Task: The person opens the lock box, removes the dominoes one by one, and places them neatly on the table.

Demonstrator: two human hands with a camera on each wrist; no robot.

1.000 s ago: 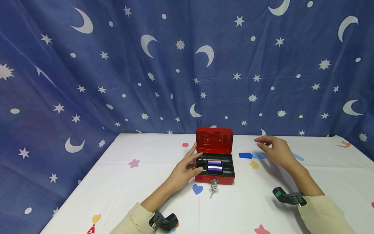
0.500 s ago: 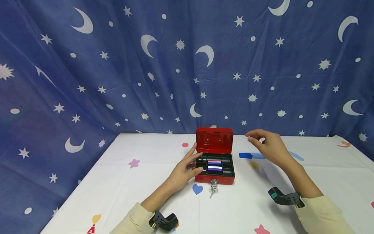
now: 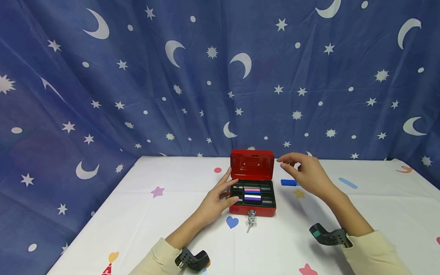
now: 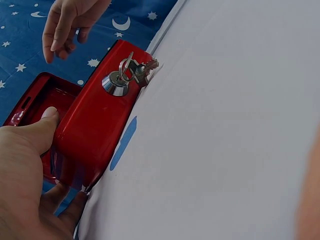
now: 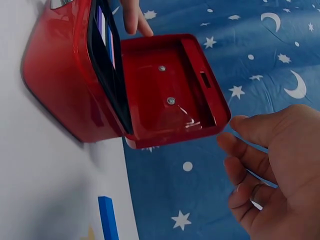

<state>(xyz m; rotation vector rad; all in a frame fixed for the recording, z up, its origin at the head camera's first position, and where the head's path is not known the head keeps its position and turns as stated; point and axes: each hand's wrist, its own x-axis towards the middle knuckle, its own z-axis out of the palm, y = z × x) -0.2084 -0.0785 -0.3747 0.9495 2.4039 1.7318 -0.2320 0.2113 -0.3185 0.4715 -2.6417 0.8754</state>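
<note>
A red cash box (image 3: 237,209) stands with its lid (image 3: 252,164) raised. Its black compartment tray (image 3: 268,199) holds small pink, blue, white and purple bars (image 3: 252,197). Keys (image 3: 252,220) hang from the front lock. My left hand (image 3: 214,204) rests at the box's left side, fingers spread, thumb over the rim. Just right of the lid hovers my right hand (image 3: 306,173), fingers loosely bent, holding nothing. In the right wrist view its thumb and forefinger are by the lid's corner (image 5: 222,120); I cannot tell if they touch.
A dark blue bar (image 3: 288,183) lies right of the box, below my right hand. A lighter blue bar beside it is mostly hidden by that hand. The white patterned tablecloth (image 3: 192,173) ends at a blue star-and-moon curtain (image 3: 192,88) behind.
My right hand has moved left, from above the blue bars toward the raised lid. It now covers most of the lighter bar. My left hand and the box have stayed put.
</note>
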